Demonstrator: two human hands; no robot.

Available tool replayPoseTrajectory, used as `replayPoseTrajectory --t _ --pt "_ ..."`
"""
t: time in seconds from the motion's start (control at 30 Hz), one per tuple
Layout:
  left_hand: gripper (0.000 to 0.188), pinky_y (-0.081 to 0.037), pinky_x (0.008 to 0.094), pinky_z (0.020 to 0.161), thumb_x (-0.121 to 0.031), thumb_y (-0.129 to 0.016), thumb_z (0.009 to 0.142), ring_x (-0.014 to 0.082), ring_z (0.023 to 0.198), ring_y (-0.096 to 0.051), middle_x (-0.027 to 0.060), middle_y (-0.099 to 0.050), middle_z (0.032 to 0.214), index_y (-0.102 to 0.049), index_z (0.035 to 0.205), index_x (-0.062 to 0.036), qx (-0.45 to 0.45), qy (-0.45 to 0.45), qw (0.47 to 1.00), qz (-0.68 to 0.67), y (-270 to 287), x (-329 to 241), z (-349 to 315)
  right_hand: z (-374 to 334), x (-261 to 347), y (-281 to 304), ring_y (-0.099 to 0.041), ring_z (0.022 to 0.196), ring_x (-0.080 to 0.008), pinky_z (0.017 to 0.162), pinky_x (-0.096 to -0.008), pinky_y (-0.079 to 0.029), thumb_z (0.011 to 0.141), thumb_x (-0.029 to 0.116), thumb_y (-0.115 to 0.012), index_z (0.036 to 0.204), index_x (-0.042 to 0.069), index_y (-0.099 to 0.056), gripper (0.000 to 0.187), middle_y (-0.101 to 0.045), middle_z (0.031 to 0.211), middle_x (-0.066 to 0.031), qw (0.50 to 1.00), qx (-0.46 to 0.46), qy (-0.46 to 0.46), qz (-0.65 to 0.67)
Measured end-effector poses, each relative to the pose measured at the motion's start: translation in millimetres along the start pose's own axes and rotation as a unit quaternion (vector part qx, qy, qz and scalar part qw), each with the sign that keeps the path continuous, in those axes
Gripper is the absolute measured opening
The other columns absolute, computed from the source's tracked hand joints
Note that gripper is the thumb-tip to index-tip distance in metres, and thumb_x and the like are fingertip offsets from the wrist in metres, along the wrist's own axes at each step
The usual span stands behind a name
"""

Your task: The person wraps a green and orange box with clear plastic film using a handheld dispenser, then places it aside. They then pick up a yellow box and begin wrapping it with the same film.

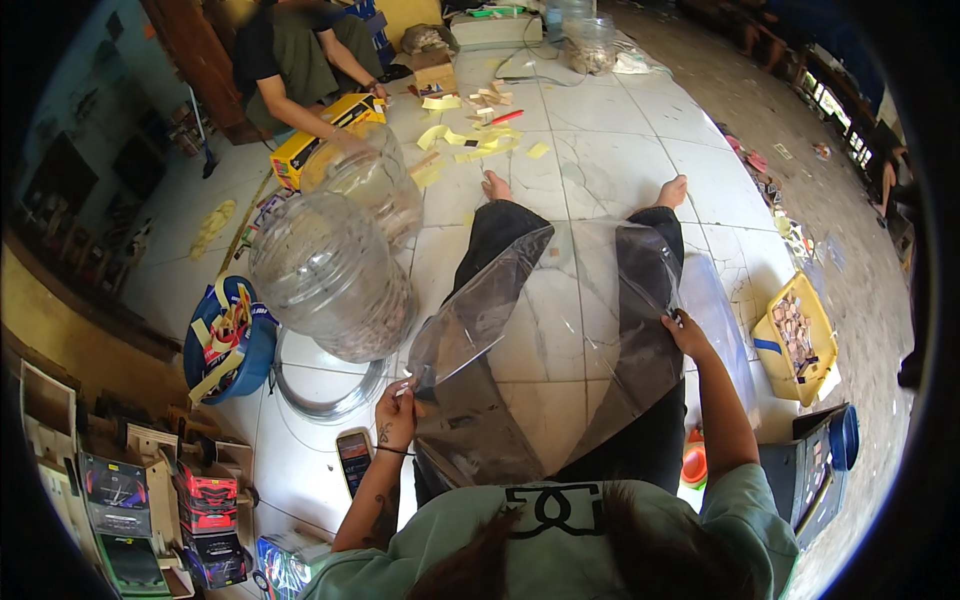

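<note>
Both my hands pinch a clear plastic sheet point(560, 330) stretched over my lap on the tiled floor point(610, 160): left hand point(395, 410) closed on its lower-left corner, right hand point(685, 330) closed on its right edge. Two big clear jars point(330, 275) stand just left.

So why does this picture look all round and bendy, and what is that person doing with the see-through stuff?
The picture comes from a small wide camera on the person's head, looking down, so straight lines bend near the edges. There is no machine, just two bare hands. The left hand and the right hand each pinch an edge of a clear plastic sheet, stretched over the person's legs on the white tiled floor. Beside the left hand stand two big clear plastic jars, a blue bowl of yellow scraps, and a phone. On the right sits a yellow tray of small pieces. Another person sits further off.
</note>
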State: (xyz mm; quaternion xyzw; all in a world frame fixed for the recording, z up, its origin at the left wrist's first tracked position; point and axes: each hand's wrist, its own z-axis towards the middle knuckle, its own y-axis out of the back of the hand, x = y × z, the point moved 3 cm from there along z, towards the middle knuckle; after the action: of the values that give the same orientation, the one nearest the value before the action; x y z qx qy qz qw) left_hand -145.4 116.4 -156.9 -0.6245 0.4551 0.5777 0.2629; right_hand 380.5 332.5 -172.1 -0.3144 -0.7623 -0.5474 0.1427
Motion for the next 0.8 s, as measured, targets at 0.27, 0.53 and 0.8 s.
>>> replayPoseTrajectory --t 0.27,0.53,0.8 --pt "0.017 -0.029 0.0214 0.037 -0.012 -0.05 0.097 0.0044 0.038 -0.039 0.0026 -0.057 0.056 -0.06 0.11 -0.0099 0.018 -0.006 0.999 0.032 54.0 -5.2 8.6 63.6 23.4 4.0 -0.051 0.122 -0.0384 0.103 -0.0411 -0.039 0.074 0.063 -0.065 0.134 -0.002 -0.046 0.091 -0.055 0.126 -0.0259 0.983 -0.159 -0.015 -0.087" --pt "0.054 -0.049 0.0317 0.076 -0.011 -0.063 0.087 0.0249 0.09 -0.061 0.0228 -0.059 0.11 -0.04 0.135 0.0014 -0.229 -0.086 0.921 0.304 83.7 -45.6 -16.3 84.8 7.1 8.3 -0.067 0.087 -0.0315 0.079 -0.0417 -0.052 0.064 0.044 -0.08 0.101 -0.006 -0.063 0.064 -0.069 0.092 -0.0203 0.985 -0.171 0.018 -0.013" --pt "0.066 -0.023 0.0495 0.112 -0.023 -0.066 0.082 0.0433 0.132 -0.031 0.0238 -0.035 0.142 -0.039 0.139 -0.0018 0.047 -0.403 0.818 0.408 -69.6 -139.0 7.4 60.1 51.1 -16.6 -0.064 0.062 -0.0172 0.053 -0.0292 -0.049 0.08 0.012 -0.068 0.09 -0.001 -0.065 0.017 -0.067 0.07 -0.0108 0.975 0.04 0.063 0.211"
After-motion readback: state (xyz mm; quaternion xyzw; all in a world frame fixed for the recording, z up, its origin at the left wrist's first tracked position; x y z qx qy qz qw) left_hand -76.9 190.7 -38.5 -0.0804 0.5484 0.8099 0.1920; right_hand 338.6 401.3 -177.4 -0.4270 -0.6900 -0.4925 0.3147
